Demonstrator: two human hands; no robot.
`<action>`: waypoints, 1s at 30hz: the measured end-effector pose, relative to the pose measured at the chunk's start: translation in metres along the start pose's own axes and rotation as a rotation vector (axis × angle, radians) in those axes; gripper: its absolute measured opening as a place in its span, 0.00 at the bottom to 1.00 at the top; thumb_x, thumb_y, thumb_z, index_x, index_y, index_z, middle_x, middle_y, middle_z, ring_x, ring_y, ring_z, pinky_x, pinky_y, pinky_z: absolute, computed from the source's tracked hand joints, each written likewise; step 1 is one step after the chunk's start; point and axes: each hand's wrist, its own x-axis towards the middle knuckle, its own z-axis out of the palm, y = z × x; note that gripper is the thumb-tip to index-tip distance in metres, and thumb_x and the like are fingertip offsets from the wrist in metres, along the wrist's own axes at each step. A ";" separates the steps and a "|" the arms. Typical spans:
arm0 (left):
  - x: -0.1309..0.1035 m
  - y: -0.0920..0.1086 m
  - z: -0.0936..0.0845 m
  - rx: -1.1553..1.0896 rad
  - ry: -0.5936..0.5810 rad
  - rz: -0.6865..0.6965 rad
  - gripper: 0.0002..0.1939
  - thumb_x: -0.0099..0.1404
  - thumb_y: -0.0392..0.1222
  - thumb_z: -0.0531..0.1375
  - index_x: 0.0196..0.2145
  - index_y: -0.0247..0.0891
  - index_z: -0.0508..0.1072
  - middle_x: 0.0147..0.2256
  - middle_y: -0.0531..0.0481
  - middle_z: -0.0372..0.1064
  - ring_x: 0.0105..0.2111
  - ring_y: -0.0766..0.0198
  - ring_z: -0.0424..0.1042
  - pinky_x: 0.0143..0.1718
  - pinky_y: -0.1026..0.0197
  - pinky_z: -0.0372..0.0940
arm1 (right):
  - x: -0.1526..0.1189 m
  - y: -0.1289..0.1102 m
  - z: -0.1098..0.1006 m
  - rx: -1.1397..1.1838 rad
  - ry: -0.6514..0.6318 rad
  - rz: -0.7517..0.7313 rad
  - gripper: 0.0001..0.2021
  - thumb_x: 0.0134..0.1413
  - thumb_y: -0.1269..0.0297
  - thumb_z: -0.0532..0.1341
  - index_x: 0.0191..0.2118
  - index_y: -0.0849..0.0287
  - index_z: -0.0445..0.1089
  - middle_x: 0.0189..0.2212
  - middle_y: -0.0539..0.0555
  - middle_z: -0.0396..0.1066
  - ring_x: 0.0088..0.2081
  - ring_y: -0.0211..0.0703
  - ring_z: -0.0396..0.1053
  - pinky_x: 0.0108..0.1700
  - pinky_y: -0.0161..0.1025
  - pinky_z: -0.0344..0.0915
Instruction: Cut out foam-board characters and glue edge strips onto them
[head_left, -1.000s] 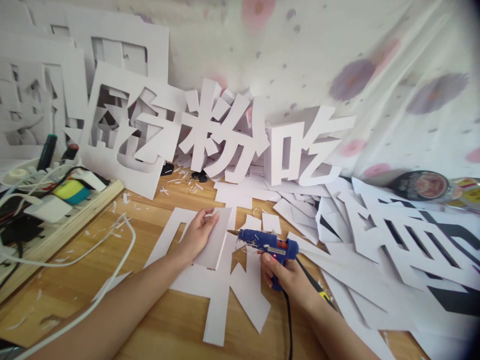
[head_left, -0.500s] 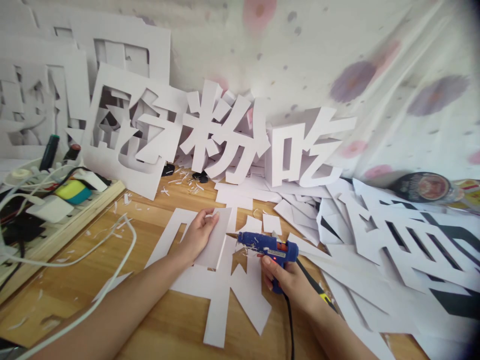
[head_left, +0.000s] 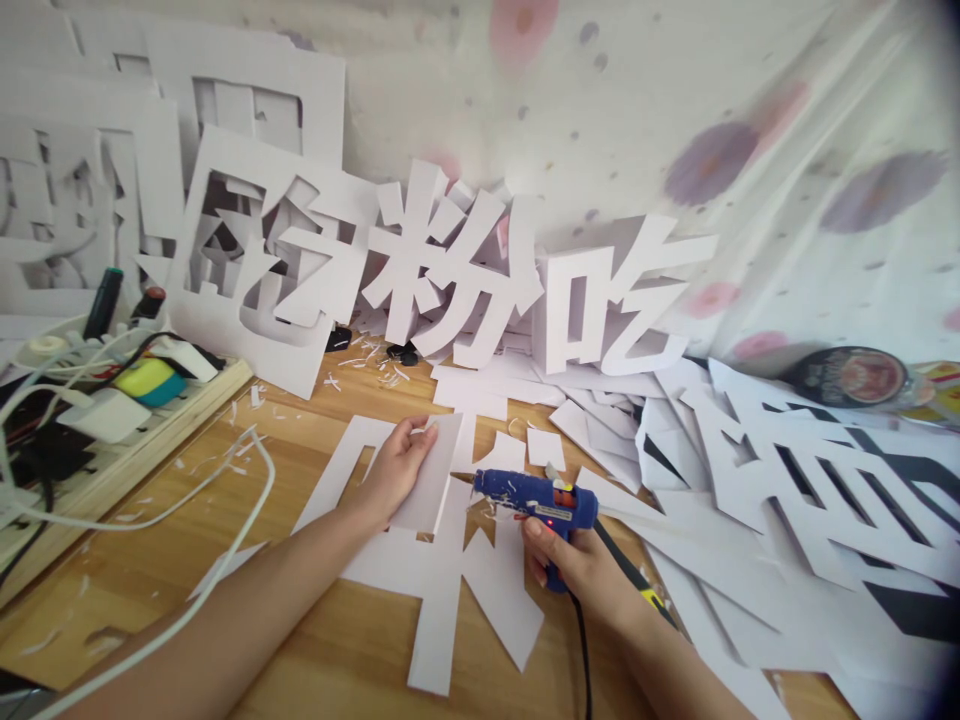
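Note:
My left hand (head_left: 406, 464) grips a white foam-board strip (head_left: 433, 490), held upright over a flat white cut-out character (head_left: 431, 620) on the wooden table. The fingers wrap over the strip's upper left part. In my right hand (head_left: 564, 555) is a blue glue gun (head_left: 531, 497) with a small red light showing. Its nozzle points left and is close to the strip's right edge; whether the tip touches cannot be made out. A black cord hangs from the gun's handle.
Behind stand raised white characters (head_left: 457, 265) and cut-out boards (head_left: 262, 260). At left, a wooden-edged rack (head_left: 217, 385) holds chargers, markers and tangled cables; a white cable (head_left: 259, 520) loops across my left forearm. White sheets (head_left: 712, 560) pile up at right. Scraps litter the table.
The view has shifted very slightly. Both hands keep nearly the same place, with the strip and the glue gun still held; the gun sits marginally lower.

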 end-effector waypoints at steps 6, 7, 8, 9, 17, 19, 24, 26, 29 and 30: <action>-0.003 0.003 0.000 -0.004 0.004 -0.006 0.20 0.58 0.55 0.57 0.42 0.38 0.67 0.31 0.50 0.72 0.30 0.61 0.71 0.28 0.63 0.63 | -0.001 0.000 0.000 -0.038 -0.006 0.035 0.27 0.38 0.35 0.58 0.26 0.58 0.60 0.14 0.46 0.57 0.18 0.36 0.58 0.22 0.36 0.56; -0.002 0.003 0.000 -0.007 0.002 -0.002 0.20 0.58 0.55 0.57 0.42 0.38 0.67 0.31 0.50 0.72 0.30 0.61 0.71 0.29 0.63 0.63 | -0.001 0.001 0.000 -0.037 -0.008 0.036 0.27 0.38 0.35 0.58 0.26 0.58 0.60 0.14 0.46 0.58 0.18 0.36 0.58 0.22 0.36 0.56; -0.002 0.002 -0.001 -0.010 -0.002 0.001 0.20 0.58 0.55 0.57 0.42 0.39 0.67 0.31 0.50 0.72 0.30 0.61 0.71 0.29 0.63 0.63 | -0.001 0.001 0.000 -0.035 -0.009 0.035 0.27 0.38 0.35 0.58 0.26 0.58 0.61 0.14 0.46 0.57 0.18 0.36 0.58 0.22 0.36 0.56; -0.002 0.002 -0.001 -0.013 -0.005 0.005 0.20 0.58 0.55 0.56 0.42 0.39 0.66 0.31 0.50 0.72 0.30 0.61 0.71 0.29 0.63 0.63 | -0.001 0.002 0.000 -0.033 -0.010 0.034 0.27 0.38 0.35 0.58 0.26 0.58 0.61 0.14 0.46 0.57 0.18 0.36 0.58 0.22 0.36 0.55; 0.003 -0.007 -0.003 -0.038 -0.026 0.017 0.21 0.57 0.56 0.56 0.43 0.39 0.66 0.33 0.49 0.72 0.31 0.60 0.72 0.31 0.62 0.64 | -0.002 0.001 0.000 -0.035 -0.030 0.024 0.27 0.39 0.35 0.58 0.25 0.59 0.60 0.13 0.46 0.57 0.17 0.35 0.58 0.21 0.35 0.54; 0.004 -0.008 -0.003 -0.041 -0.021 0.017 0.21 0.57 0.56 0.56 0.43 0.39 0.66 0.34 0.49 0.72 0.32 0.60 0.72 0.32 0.62 0.64 | -0.002 0.001 0.001 -0.040 -0.035 0.029 0.27 0.39 0.35 0.58 0.25 0.59 0.60 0.13 0.46 0.57 0.17 0.35 0.58 0.22 0.35 0.55; 0.005 -0.007 -0.002 -0.043 -0.013 0.008 0.20 0.58 0.55 0.56 0.43 0.39 0.66 0.35 0.49 0.72 0.33 0.61 0.71 0.32 0.63 0.63 | -0.004 -0.002 0.002 -0.065 -0.043 0.044 0.28 0.37 0.33 0.57 0.22 0.58 0.57 0.13 0.47 0.58 0.18 0.34 0.58 0.22 0.35 0.55; 0.004 -0.006 -0.002 -0.041 -0.009 0.004 0.20 0.58 0.55 0.56 0.43 0.39 0.66 0.34 0.49 0.72 0.33 0.61 0.71 0.32 0.64 0.63 | -0.005 -0.004 0.002 -0.076 -0.053 0.053 0.28 0.37 0.33 0.57 0.22 0.58 0.57 0.13 0.47 0.58 0.17 0.34 0.58 0.22 0.34 0.55; 0.003 -0.005 -0.002 -0.035 0.001 0.000 0.19 0.58 0.54 0.56 0.42 0.39 0.66 0.33 0.49 0.72 0.31 0.62 0.71 0.31 0.65 0.63 | -0.006 -0.006 0.002 -0.072 -0.059 0.056 0.28 0.37 0.33 0.57 0.23 0.58 0.58 0.13 0.46 0.58 0.17 0.34 0.58 0.22 0.34 0.55; 0.003 -0.005 -0.002 -0.034 0.003 -0.001 0.19 0.58 0.54 0.56 0.42 0.39 0.66 0.33 0.50 0.72 0.31 0.62 0.71 0.30 0.65 0.62 | -0.006 -0.006 0.002 -0.069 -0.060 0.058 0.29 0.37 0.33 0.57 0.24 0.58 0.58 0.13 0.46 0.58 0.18 0.34 0.58 0.22 0.34 0.55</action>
